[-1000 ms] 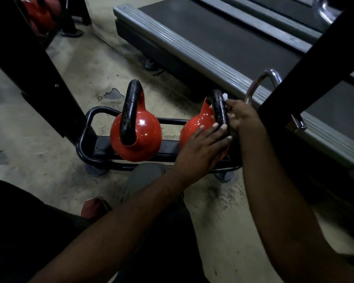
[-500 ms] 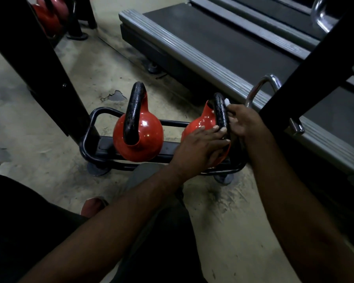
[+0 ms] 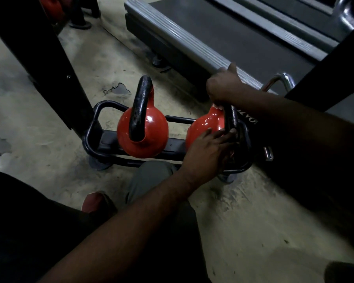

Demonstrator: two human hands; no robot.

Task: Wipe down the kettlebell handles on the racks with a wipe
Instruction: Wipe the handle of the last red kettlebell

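Now the right hand [image 3: 223, 86] grips the right kettlebell's [image 3: 204, 125] black handle [image 3: 230, 117] through a white wipe [image 3: 219, 107]; the left hand [image 3: 206, 154], fingers straight, presses on its red body.

- A gym: glossy red kettlebells [image 3: 143, 137] with black loop handles on a low black tubular rack [image 3: 108, 139].
- Behind, a grey-railed treadmill deck [image 3: 233, 33] on worn concrete floor [image 3: 49, 129].

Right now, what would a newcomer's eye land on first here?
Two glossy red kettlebells, the left kettlebell and the right kettlebell, stand side by side on a low black rack on the floor. The right hand grips the top of the right one's black handle, while the left hand rests flat against its red body.
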